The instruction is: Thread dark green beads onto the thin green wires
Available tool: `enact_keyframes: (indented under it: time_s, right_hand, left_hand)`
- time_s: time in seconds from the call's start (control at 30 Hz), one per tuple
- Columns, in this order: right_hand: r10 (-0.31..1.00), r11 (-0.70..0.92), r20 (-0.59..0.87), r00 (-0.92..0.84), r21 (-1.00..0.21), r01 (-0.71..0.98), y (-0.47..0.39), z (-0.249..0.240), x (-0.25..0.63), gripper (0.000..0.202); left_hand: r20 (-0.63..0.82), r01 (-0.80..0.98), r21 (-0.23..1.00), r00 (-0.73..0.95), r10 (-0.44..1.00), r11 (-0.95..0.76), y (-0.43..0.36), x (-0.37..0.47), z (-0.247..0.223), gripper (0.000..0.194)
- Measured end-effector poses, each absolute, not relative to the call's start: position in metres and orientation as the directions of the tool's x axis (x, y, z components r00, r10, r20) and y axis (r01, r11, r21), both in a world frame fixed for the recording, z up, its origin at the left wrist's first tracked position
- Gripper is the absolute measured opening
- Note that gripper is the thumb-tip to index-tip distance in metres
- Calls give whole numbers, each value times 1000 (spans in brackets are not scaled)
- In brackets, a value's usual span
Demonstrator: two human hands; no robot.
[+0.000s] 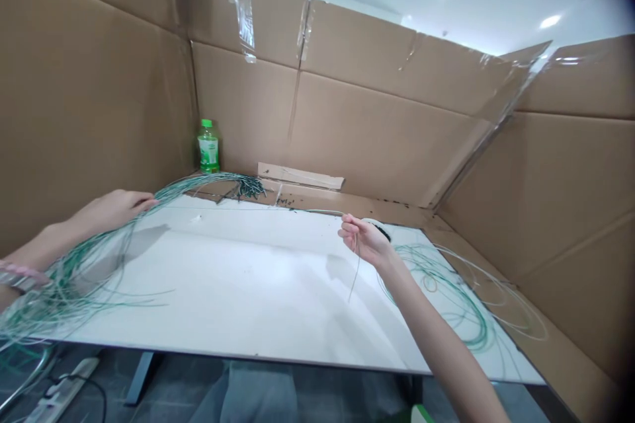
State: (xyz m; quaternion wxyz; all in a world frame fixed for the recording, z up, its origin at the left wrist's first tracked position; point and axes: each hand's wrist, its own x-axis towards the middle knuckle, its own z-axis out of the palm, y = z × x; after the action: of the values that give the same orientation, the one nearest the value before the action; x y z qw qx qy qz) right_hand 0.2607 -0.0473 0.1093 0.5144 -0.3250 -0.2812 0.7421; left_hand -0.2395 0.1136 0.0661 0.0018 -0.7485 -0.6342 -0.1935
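Observation:
My left hand (119,206) is closed at the left of the white table, its fingertips on a long bundle of thin green and white wires (79,261). The bundle's dark tips (251,186) lie together near the back edge. Over the middle of the table, my right hand (361,238) pinches a single thin wire (325,211). Part of this wire runs left toward the bundle, and a short end hangs below the fingers. To the right of that hand lie loose green and white wire loops (466,317). A dark round object (383,232) is partly hidden behind the right hand.
Tall cardboard walls (367,92) surround the white table (238,304). A green-capped bottle (208,147) stands in the back left corner. A cardboard strip (300,176) lies along the back. On the floor at lower left is a power strip (64,391) with a cable.

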Motion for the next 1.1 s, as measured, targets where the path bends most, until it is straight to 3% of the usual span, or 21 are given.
enact_keyframes:
  time_s: [0.1,0.17,0.23,0.33,0.4,0.47,0.53,0.63,0.87,1.1]
  right_hand:
    - [953,-301,-192,-235,-693,-654,-50,109,259,22]
    - [956,-294,-189,-226,-661,-691,-51,110,254,22]
    - [959,-285,-182,-219,-633,-719,-53,111,248,22]
    - [960,-281,-174,-220,-600,-749,-54,114,234,23]
    - [958,-287,-169,-232,-580,-763,-55,115,222,25]
    - [953,-302,-164,-253,-560,-772,-55,116,210,27]
    - [946,-323,-162,-280,-545,-774,-55,117,197,28]
    - [936,-350,-161,-313,-536,-768,-56,118,181,30]
    - [927,-365,-156,-340,-576,-731,-59,115,162,34]
    - [932,-351,-154,-329,-614,-707,-50,106,153,25]
  left_hand:
    - [64,980,136,139,988,-146,123,-240,56,91]
    - [51,984,103,139,989,-144,122,-232,55,90]
    - [95,977,86,187,978,-196,113,-215,61,88]
    - [350,936,49,311,884,-348,80,-169,78,80]
    - [479,868,168,343,808,-468,47,-126,87,62]
    - [459,655,456,407,790,-602,11,-78,90,46]
    - [279,417,726,548,788,-547,-19,-32,86,36]
    - [146,157,937,633,760,-311,-45,16,74,33]
    - [-3,-99,992,603,798,79,-51,30,58,34]
    - [-18,-182,972,577,817,150,-60,21,56,30]
